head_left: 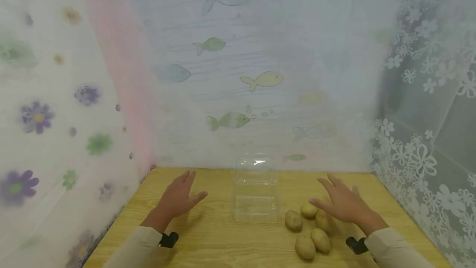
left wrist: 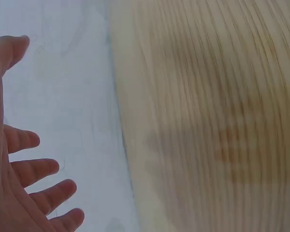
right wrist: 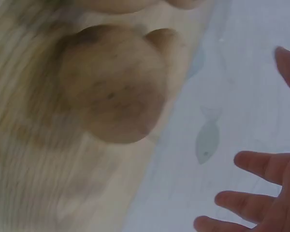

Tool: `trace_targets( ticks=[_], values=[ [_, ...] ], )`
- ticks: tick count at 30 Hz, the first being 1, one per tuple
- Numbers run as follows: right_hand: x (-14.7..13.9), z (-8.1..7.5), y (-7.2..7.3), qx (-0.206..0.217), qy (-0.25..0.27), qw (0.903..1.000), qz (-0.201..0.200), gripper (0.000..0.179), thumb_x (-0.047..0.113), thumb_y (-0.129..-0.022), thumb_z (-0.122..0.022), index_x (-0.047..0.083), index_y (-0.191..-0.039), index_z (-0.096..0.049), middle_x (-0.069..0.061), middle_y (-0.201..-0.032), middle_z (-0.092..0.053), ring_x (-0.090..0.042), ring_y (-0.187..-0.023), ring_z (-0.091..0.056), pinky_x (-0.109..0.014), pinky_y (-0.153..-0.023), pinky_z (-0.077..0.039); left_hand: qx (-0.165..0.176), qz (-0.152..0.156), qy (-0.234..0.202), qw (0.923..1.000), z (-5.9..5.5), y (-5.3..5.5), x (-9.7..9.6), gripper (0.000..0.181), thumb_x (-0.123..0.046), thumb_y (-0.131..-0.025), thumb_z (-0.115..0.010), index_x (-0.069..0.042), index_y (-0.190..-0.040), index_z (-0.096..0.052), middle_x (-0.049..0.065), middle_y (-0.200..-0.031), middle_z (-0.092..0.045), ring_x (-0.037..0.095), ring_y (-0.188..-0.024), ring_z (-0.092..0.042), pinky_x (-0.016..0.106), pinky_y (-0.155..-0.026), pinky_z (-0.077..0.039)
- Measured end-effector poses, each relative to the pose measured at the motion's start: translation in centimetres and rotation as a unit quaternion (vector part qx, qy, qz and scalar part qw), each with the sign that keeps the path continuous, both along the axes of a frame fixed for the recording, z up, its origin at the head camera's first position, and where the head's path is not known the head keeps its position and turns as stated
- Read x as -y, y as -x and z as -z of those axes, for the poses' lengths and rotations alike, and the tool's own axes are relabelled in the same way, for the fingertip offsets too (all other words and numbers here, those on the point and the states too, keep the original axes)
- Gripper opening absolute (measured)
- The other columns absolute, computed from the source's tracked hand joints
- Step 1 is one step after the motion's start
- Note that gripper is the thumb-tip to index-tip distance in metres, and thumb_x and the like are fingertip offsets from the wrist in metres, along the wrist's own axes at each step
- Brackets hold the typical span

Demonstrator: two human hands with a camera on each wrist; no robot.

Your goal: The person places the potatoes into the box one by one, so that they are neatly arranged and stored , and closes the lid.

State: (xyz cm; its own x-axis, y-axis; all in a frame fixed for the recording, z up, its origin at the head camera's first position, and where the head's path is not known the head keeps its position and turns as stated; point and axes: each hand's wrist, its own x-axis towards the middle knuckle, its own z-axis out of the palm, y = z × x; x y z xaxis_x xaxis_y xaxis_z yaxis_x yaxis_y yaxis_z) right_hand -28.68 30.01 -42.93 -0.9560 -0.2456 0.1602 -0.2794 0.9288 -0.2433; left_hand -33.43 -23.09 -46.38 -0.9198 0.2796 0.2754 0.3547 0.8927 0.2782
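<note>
Several potatoes (head_left: pixel 305 247) lie in a loose cluster on the right part of the wooden table. My right hand (head_left: pixel 343 202) hovers beside and above the cluster, fingers spread and holding nothing; in the right wrist view one potato (right wrist: pixel 113 87) looms large, apart from the fingers. A clear plastic clamshell box (head_left: pixel 255 206) stands in the middle with its lid raised at the back. Left of that box, my left hand (head_left: pixel 176 197) is held over bare wood, its fingers extended and its palm bare. The left wrist view shows those spread fingers (left wrist: pixel 43 174) and their shadow.
The wooden table (head_left: pixel 208 235) ends at a hanging sheet printed with fish (head_left: pixel 232 120). A flower-patterned sheet (head_left: pixel 37 117) borders the left side, and a translucent floral curtain (head_left: pixel 422 160) the right. Black wrist mounts (head_left: pixel 169 240) sit at both cuffs.
</note>
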Motion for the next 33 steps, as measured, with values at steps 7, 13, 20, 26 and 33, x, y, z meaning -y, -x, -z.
trace_targets(
  ticks=[7, 13, 20, 26, 33],
  values=[
    [1.1, -0.5, 0.4, 0.017, 0.052, 0.9982, -0.025, 0.096, 0.075, -0.094, -0.054, 0.005, -0.158, -0.039, -0.029, -0.159, -0.040, -0.053, -0.142, -0.042, -0.085, -0.102, -0.027, 0.041, -0.003, -0.097, 0.9944, 1.0, 0.0, -2.3, 0.095, -0.068, -0.095, -0.061, -0.008, -0.162, -0.033, 0.019, -0.166, -0.032, 0.048, -0.149, -0.035, 0.068, -0.112, -0.036],
    [1.7, 0.0, 0.5, 0.021, 0.094, 0.9946, -0.036, 0.093, 0.071, -0.093, -0.060, 0.004, -0.156, -0.044, -0.025, -0.155, -0.047, -0.051, -0.140, -0.045, -0.070, -0.105, -0.041, 0.044, -0.003, -0.185, 0.9818, 1.7, -0.1, -4.2, 0.081, -0.056, -0.093, -0.073, -0.013, -0.156, -0.045, 0.012, -0.160, -0.043, 0.033, -0.125, -0.062, 0.053, -0.095, -0.055],
    [2.7, 0.2, -0.2, 0.026, 0.148, 0.9878, -0.041, 0.084, 0.065, -0.094, -0.066, 0.008, -0.153, -0.049, -0.023, -0.154, -0.050, -0.051, -0.139, -0.046, -0.070, -0.103, -0.043, 0.053, 0.010, -0.277, 0.9594, 2.3, -0.9, -6.0, 0.075, -0.046, -0.092, -0.078, -0.016, -0.154, -0.048, 0.011, -0.160, -0.043, 0.029, -0.114, -0.070, 0.040, -0.080, -0.062],
    [3.5, 0.6, -0.6, 0.042, 0.178, 0.9823, -0.042, 0.077, 0.059, -0.094, -0.069, 0.011, -0.152, -0.051, -0.021, -0.154, -0.050, -0.051, -0.143, -0.041, -0.070, -0.105, -0.042, 0.062, 0.028, -0.306, 0.9497, 2.5, -1.2, -7.5, 0.072, -0.041, -0.094, -0.077, -0.017, -0.155, -0.048, 0.012, -0.160, -0.043, 0.028, -0.114, -0.070, 0.040, -0.081, -0.062],
    [4.3, 1.7, -0.6, 0.058, 0.177, 0.9815, -0.044, 0.074, 0.057, -0.092, -0.072, 0.013, -0.149, -0.055, -0.018, -0.154, -0.051, -0.053, -0.150, -0.027, -0.072, -0.110, -0.035, 0.073, 0.050, -0.313, 0.9456, 2.7, -1.3, -8.4, 0.070, -0.038, -0.095, -0.077, -0.017, -0.155, -0.048, 0.011, -0.161, -0.042, 0.026, -0.113, -0.071, 0.036, -0.082, -0.062]
  ],
)
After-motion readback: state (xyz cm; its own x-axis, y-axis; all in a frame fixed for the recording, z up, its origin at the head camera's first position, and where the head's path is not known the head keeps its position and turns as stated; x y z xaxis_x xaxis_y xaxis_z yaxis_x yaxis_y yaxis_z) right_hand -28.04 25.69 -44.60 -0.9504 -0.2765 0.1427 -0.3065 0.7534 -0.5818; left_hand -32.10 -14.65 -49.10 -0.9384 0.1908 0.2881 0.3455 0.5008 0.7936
